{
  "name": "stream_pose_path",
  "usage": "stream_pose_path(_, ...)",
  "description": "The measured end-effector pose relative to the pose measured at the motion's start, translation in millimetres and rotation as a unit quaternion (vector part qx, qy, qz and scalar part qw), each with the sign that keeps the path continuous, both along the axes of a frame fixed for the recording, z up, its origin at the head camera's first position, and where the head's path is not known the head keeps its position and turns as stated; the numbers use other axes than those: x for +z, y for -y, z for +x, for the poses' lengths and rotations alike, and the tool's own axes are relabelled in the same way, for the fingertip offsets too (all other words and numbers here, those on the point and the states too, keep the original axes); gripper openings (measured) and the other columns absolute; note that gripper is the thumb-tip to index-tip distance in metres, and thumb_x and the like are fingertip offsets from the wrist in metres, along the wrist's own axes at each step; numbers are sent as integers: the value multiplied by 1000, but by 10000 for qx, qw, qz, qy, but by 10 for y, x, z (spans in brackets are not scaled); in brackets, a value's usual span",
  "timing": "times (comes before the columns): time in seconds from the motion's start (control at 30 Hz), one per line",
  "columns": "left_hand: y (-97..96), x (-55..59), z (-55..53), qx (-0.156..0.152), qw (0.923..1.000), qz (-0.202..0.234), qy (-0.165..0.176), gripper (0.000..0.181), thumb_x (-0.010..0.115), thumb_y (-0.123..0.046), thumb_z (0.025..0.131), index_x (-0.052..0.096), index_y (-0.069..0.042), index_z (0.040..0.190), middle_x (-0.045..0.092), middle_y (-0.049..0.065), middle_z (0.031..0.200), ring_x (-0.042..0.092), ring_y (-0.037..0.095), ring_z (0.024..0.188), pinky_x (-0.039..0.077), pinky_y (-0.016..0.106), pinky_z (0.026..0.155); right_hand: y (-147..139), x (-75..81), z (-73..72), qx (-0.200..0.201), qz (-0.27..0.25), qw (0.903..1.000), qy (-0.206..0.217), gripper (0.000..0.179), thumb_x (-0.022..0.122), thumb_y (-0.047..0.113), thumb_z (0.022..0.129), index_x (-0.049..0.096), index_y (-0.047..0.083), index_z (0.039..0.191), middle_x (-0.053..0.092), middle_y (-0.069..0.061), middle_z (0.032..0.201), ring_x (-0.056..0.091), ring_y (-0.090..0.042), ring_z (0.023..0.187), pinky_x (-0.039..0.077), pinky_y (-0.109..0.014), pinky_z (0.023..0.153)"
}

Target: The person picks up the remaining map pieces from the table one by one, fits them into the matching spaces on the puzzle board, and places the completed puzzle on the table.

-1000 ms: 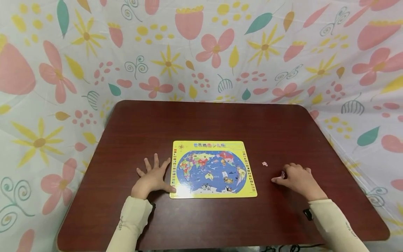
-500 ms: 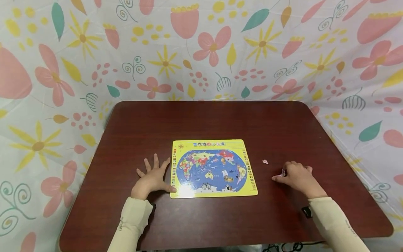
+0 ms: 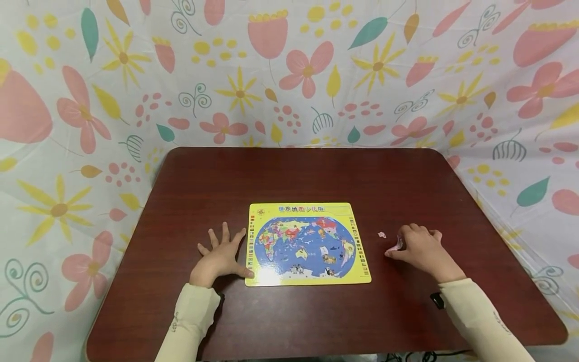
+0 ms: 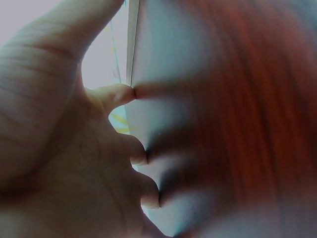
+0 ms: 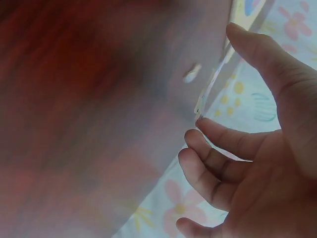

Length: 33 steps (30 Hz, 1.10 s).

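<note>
From my remote station I read the left hand (image 3: 219, 259) with fingers spread and straight, thumb on the lower-left corner of the world map board (image 3: 307, 244); the board lies flat on the table (image 3: 289, 322); the right hand (image 3: 420, 250), right of the board, pinches a pink piece (image 3: 397, 245) between thumb and index finger; a smaller loose piece (image 3: 382, 235) lies between board and right hand, touching neither.

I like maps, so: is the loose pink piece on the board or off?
Off: the pink piece lies on the table between the board and the right hand, touching neither.
</note>
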<state>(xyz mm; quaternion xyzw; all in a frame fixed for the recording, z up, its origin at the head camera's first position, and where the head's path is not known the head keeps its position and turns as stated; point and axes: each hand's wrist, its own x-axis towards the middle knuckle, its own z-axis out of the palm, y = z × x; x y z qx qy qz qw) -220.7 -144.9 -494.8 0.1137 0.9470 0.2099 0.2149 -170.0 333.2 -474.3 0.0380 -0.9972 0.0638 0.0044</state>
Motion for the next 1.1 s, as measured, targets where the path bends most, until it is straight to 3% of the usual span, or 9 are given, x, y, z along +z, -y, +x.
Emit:
stream_pose_path(0.23, 15, -30, -3, 28, 10000, 34, -44, 117, 84, -51, 57, 18, -23, 150, -17, 21, 150, -23, 52, 128, -8, 77, 86, 261, 125, -88, 348, -7, 9993, -160, 56, 80, 51, 63, 59, 7, 92, 47, -13, 99, 43, -34, 89, 22, -64, 78)
stream_pose_path(0.47, 18, -21, -4, 48, 10000, -25, -11, 118, 83, -52, 56, 17, -24, 150, -18, 20, 150, -24, 51, 128, -9, 77, 87, 547, 171, -127, 768, -65, 9969, -153, 49, 81, 47, 63, 58, 12, 88, 48, -12, 105, 43, -33, 95, 21, -65, 82)
stream_pose_path(0.77, 4, 6, -10, 25, 10000, -23, -82, 117, 83, -53, 56, 18, -25, 150, -16, 20, 150, -22, 51, 128, -8, 77, 87, 913, 76, -152, 1390, -40, 9903, 8, 60, 81, 49, 63, 61, 7, 101, 48, -14, 113, 37, -36, 109, 19, -66, 86)
stream_pose_path(1.1, 4, 3, 0, 60, 9999, -38, -86, 118, 83, -54, 55, 19, -26, 149, -17, 20, 150, -22, 51, 128, -8, 77, 87, 1106, 0, -167, 1576, 54, 9873, 190, 62, 85, 50, 54, 64, 14, 100, 50, -9, 111, 35, -36, 113, 15, -65, 90)
